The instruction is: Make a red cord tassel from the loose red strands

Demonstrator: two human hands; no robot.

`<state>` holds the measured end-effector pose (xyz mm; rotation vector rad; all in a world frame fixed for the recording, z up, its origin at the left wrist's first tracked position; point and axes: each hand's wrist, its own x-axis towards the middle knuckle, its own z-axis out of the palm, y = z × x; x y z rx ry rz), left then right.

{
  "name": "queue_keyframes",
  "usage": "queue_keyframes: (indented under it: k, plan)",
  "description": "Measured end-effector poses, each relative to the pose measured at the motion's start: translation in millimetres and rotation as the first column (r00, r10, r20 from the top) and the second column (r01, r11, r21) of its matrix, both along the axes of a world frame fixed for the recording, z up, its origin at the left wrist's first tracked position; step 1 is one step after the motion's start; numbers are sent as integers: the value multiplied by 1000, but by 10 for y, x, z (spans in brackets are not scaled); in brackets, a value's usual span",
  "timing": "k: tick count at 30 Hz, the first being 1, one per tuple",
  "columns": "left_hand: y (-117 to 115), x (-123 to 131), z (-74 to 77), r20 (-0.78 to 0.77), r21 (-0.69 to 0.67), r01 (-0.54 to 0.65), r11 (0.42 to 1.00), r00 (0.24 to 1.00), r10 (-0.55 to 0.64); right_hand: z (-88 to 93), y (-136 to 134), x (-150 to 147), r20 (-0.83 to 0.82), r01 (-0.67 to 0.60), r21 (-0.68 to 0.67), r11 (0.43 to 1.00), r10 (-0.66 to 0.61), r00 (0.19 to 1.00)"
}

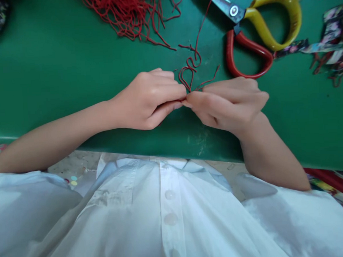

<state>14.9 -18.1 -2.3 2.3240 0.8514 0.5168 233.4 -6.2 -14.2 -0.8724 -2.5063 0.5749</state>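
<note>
My left hand and my right hand meet at the fingertips just above the green table. Both are closed in a pinch on a thin red cord. Its loops and a loose end curl on the tabletop beyond the fingers, and one strand runs up towards the scissors. The part between my fingertips is mostly hidden, so I cannot tell whether it is knotted.
A heap of red cords lies at the far middle. Scissors with one yellow and one red handle rest at the far right, partly open. Scraps of dark flowered fabric lie beyond them. The table's near edge runs close to my white shirt.
</note>
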Motion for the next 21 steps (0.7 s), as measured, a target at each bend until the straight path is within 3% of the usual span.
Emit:
queue_keyframes:
  k: [3,10,16,21]
  plan:
    - [3,-2,-10,52,-29,-13,1000,999,14,63,-12,-44,-165,-9,224,975,47,985]
    - [-32,7,-81,44,4,-89,996,995,89,197,22,-61,-52,-27,-118,993,21,998]
    - [-25,0,-54,62,-5,-96,995,993,96,134,30,-75,-10,46,-168,985,-49,999]
    - [-15,6,-29,115,-28,-77,997,990,80,149,20,-88,-58,44,-133,990,-52,997]
